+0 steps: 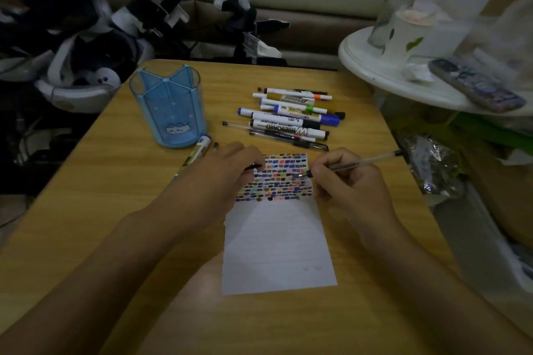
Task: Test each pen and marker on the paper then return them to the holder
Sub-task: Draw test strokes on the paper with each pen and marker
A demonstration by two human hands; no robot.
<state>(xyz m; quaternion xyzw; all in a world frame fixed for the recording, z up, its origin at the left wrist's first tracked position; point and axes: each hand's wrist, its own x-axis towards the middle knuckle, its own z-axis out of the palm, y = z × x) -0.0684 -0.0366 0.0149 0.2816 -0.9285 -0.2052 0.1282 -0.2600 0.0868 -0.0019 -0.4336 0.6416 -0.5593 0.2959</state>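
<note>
Two bare forearms are seen entering from the lower edge, each ending in a bare hand: left hand [227,170], right hand [350,181]. No sleeve is shown up to the frame edge. Short fingernails are suggested, though dim light leaves this uncertain.

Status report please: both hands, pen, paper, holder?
Right hand grips pen, tip on paper. Left hand holds its cap. Holder empty. Nothing in the way.
</note>
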